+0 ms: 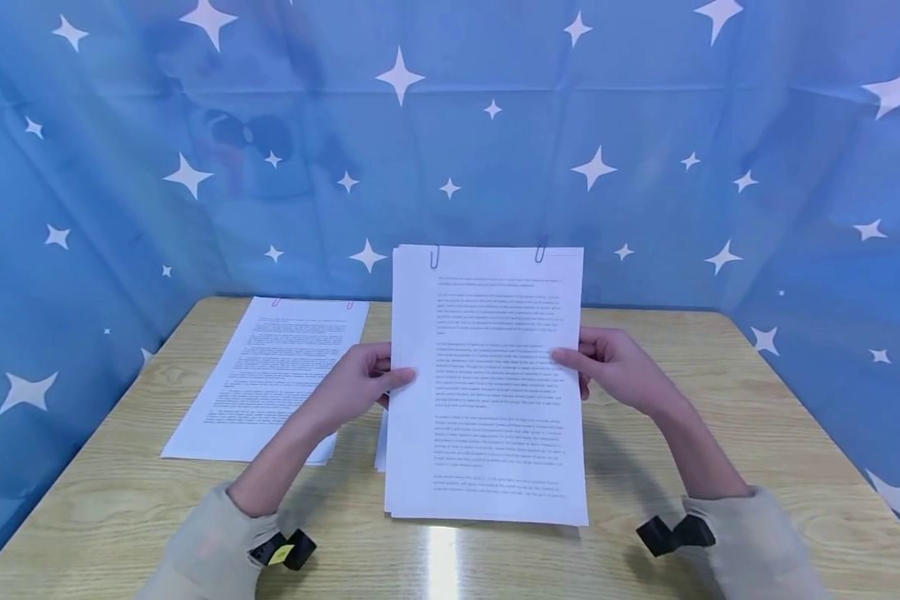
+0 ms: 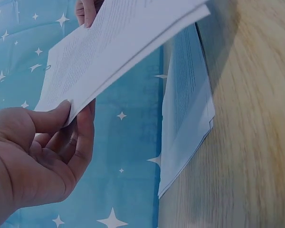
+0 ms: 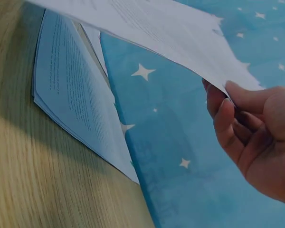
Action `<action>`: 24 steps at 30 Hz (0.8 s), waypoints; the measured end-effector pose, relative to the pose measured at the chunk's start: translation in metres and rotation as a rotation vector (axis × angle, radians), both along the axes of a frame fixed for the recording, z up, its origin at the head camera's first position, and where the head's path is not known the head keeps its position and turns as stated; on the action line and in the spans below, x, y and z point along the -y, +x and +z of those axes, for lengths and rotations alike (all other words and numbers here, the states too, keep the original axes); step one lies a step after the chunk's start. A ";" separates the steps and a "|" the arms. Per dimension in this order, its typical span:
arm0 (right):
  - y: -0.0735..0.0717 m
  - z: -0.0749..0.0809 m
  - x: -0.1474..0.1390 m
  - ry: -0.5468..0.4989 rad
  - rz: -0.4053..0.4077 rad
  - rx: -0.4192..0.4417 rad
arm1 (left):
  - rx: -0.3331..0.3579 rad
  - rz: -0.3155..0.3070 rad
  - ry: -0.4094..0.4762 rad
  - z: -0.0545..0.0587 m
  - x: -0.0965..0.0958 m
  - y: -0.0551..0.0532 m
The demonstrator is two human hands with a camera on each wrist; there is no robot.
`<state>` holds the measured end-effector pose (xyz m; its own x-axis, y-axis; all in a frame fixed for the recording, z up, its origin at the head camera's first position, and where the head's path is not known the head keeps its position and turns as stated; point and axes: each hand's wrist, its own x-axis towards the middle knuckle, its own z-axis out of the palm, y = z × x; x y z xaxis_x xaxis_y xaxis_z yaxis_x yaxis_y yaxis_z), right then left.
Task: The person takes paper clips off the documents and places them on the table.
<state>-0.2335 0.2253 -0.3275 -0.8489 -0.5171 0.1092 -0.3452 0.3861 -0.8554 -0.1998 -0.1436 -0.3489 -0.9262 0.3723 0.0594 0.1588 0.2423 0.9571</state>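
Note:
Both hands hold up a sheaf of printed sheets (image 1: 487, 383) over the table, its text side facing the head camera. Two paper clips, a left one (image 1: 434, 257) and a right one (image 1: 540, 253), sit on its top edge. My left hand (image 1: 354, 385) pinches the left edge, thumb in front and fingers behind. On the opposite edge my right hand (image 1: 621, 368) grips in the same way. Below the raised sheaf lies another stack of printed paper (image 3: 76, 80), mostly hidden behind it in the head view.
A clipped stack of printed pages (image 1: 285, 367) lies at the table's left, partly covered by my left forearm. The wooden table (image 1: 720, 400) ends at a blue curtain (image 1: 495, 150) with white stars.

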 end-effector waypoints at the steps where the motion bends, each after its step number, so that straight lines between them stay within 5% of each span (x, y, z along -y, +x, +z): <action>1: 0.000 0.000 0.001 0.003 -0.005 -0.012 | -0.005 -0.006 -0.003 0.000 0.001 -0.001; 6: 0.001 0.001 0.003 0.005 -0.027 -0.057 | -0.069 0.011 -0.014 0.001 0.001 -0.003; 24: 0.000 -0.002 0.001 -0.006 0.036 -0.083 | -0.262 0.306 0.142 0.035 -0.008 -0.010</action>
<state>-0.2337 0.2247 -0.3300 -0.8178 -0.5462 0.1814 -0.4285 0.3675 -0.8254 -0.2102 -0.1357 -0.3142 -0.9395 0.0535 0.3383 0.3423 0.1849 0.9212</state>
